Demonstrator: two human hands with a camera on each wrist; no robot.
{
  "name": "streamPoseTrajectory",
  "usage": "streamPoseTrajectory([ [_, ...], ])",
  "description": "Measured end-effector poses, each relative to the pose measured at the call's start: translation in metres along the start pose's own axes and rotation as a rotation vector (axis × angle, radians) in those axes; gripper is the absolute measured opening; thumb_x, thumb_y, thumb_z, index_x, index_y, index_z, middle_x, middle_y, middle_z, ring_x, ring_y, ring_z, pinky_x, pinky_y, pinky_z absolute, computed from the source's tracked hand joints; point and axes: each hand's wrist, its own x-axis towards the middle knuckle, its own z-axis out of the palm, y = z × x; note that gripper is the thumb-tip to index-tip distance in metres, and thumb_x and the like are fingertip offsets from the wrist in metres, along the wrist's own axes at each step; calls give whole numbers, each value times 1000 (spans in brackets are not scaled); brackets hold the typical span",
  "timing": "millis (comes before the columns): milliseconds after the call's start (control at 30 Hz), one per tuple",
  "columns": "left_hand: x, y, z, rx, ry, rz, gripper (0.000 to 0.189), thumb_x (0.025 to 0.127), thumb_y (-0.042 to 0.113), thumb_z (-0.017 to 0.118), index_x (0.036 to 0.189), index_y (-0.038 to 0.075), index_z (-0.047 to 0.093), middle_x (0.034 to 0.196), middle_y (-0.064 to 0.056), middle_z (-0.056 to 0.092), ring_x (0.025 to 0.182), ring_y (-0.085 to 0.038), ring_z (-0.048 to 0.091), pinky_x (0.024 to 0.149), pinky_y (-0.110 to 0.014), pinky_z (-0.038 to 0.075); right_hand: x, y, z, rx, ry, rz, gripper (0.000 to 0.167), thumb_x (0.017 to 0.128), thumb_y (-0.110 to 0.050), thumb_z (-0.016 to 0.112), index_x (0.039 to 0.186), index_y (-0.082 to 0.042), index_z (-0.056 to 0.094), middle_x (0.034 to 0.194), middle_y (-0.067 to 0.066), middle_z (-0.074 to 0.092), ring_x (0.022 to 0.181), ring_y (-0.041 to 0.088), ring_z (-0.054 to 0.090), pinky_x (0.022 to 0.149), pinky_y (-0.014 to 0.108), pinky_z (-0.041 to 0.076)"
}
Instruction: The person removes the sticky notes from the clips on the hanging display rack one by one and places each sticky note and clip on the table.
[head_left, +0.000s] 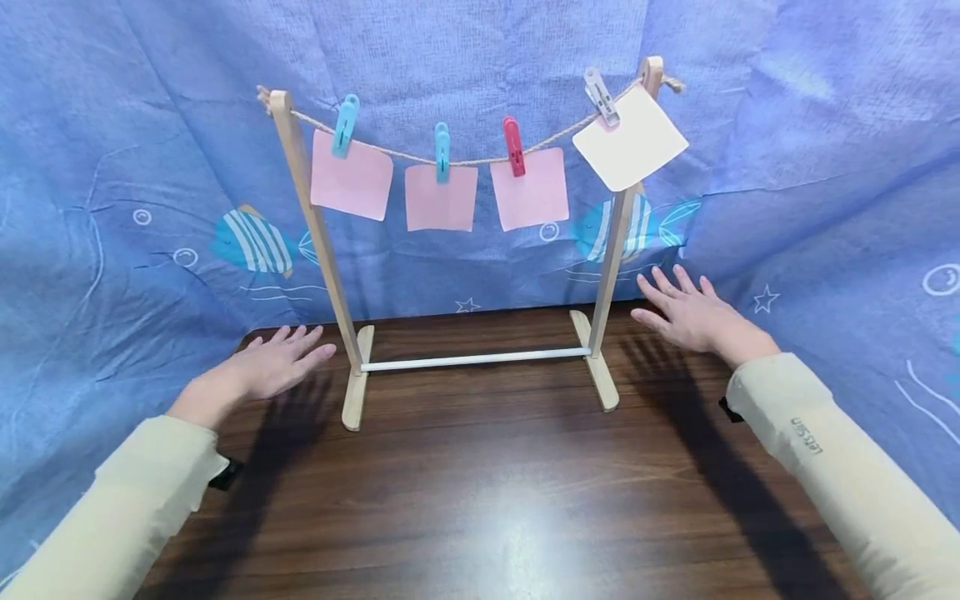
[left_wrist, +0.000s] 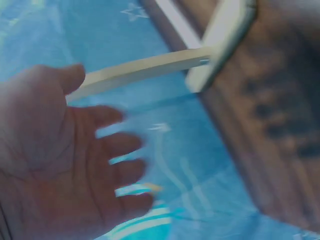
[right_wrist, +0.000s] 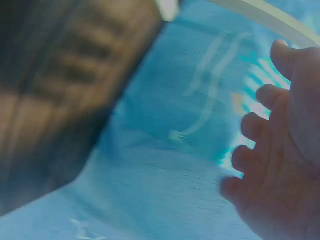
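Observation:
Both hands hold nothing, fingers spread and fairly straight. My left hand (head_left: 273,364) hovers over the table just left of a wooden stand (head_left: 322,242); in the left wrist view its palm (left_wrist: 55,160) shows. On the other side my right hand (head_left: 692,317) is raised beside the right post (head_left: 613,250). A rope (head_left: 408,157) sags between the posts. From it hang three pink paper squares (head_left: 351,179), clipped by two blue clothespins (head_left: 345,125) and a red clothespin (head_left: 513,146). A grey clothespin (head_left: 602,96) holds a tilted white paper square (head_left: 632,143) at the right end.
A white rod (head_left: 476,360) joins the stand's two wooden feet (head_left: 358,379) low over the dark wooden table (head_left: 480,467). Behind and at both sides hangs a blue cloth (head_left: 465,67) printed with fish and stars. The hands' shadows fall on the tabletop.

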Motion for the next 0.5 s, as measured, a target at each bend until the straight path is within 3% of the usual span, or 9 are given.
streamPoseTrajectory([
  [167, -11, 17, -34, -136, -121, 69, 80, 106, 63, 23, 158, 2, 29, 158, -29, 30, 145, -53, 22, 112, -69, 24, -5, -12, -39, 158, -138, 7, 85, 105, -61, 36, 162, -4, 7, 163, 33, 0, 145, 57, -10, 110, 77, 4],
  [333, -13, 31, -63, -425, -315, 122, 80, 107, 59, 24, 160, 0, 19, 159, -29, 29, 146, -46, 26, 116, -62, 28, -9, -32, -70, 199, -304, 10, 89, 103, -63, 42, 163, -9, 6, 163, 32, 4, 146, 57, 4, 111, 74, 13],
  [400, -13, 37, -71, -525, -375, 107, 79, 107, 62, 23, 162, 6, 16, 159, -27, 31, 146, -43, 31, 114, -59, 33, -9, -40, -79, 227, -376, 12, 89, 102, -62, 45, 163, -10, 5, 163, 31, 8, 146, 56, 12, 109, 71, 27],
  [500, -12, 44, -79, -637, -384, 123, 75, 106, 62, 26, 162, 13, 19, 158, -22, 36, 144, -40, 38, 110, -54, 42, -8, -53, -90, 279, -465, 7, 89, 102, -58, 49, 163, -9, 6, 162, 30, 15, 145, 54, 21, 98, 61, 48],
])
